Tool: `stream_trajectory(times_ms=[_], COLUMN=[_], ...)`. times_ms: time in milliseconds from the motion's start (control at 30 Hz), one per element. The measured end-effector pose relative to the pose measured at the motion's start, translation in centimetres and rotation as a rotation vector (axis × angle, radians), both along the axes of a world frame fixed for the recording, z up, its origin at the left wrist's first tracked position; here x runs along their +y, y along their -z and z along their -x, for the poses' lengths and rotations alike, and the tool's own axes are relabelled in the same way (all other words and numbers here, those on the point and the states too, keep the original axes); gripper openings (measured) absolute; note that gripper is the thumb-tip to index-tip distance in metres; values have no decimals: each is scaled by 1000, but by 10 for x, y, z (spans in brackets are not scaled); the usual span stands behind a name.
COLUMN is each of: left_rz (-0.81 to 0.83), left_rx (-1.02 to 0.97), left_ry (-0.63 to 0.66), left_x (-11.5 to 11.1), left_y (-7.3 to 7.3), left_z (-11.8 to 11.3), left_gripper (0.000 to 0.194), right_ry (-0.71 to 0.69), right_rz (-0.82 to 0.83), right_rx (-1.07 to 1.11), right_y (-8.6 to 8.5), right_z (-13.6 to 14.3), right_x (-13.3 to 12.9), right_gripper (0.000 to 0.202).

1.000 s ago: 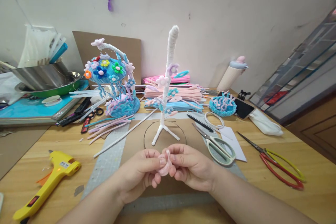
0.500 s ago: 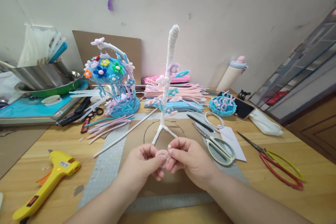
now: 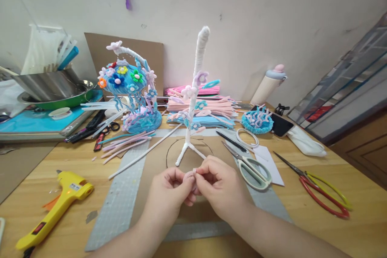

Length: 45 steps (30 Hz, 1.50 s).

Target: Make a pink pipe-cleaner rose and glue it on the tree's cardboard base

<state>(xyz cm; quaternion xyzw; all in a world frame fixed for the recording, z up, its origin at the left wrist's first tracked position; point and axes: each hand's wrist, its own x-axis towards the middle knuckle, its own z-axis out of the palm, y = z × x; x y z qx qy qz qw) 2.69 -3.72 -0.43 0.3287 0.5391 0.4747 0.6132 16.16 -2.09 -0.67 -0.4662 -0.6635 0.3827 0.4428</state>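
Note:
My left hand (image 3: 169,191) and my right hand (image 3: 223,189) meet above the cardboard, thumbs and fingers pinched together. Between them is a small pale pink pipe cleaner piece (image 3: 189,175), curled and mostly covered by the fingertips. Just beyond stands a white wrapped stem (image 3: 199,54) on splayed legs, bearing pipe cleaner flowers (image 3: 201,77) in purple, pink and blue. Its feet rest on the cardboard sheet (image 3: 154,193), where a circle is drawn. The foot on the right is partly hidden by my right hand.
At left lies a yellow glue gun (image 3: 62,203). Light-handled scissors (image 3: 255,173) and red-and-yellow-handled scissors (image 3: 320,193) lie at right. Behind are a flowered blue pipe cleaner piece (image 3: 142,123), bundled pipe cleaners (image 3: 202,107), a round blue basket (image 3: 256,123) and a bottle (image 3: 267,86).
My right hand has shifted slightly and its fingertips have closed in over the pink piece, which shows less now. The view has tilted a little.

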Motion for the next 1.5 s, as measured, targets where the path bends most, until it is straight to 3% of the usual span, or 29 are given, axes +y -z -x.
stream_trajectory(times_ms=[167, 300, 733, 1033, 1400, 1500], left_rz=[36, 39, -10, -14, -22, -20], left_rx=[-70, -122, -180, -209, -256, -265], left_ry=[10, 16, 10, -44, -75, -67], left_x=[3, 4, 4, 3, 6, 5], left_y=[3, 5, 6, 9, 10, 8], left_z=[5, 10, 11, 6, 6, 5], left_gripper=[42, 39, 36, 34, 35, 36], right_ry=[-130, -196, -268, -159, -177, -127], right_rz=[232, 303, 811, 602, 706, 645], right_rx=[267, 314, 791, 799, 815, 766], right_y=[0, 3, 12, 14, 17, 19], right_z=[0, -1, 1, 11, 13, 13], right_x=[6, 11, 10, 5, 3, 4], right_gripper=[15, 23, 27, 28, 31, 31])
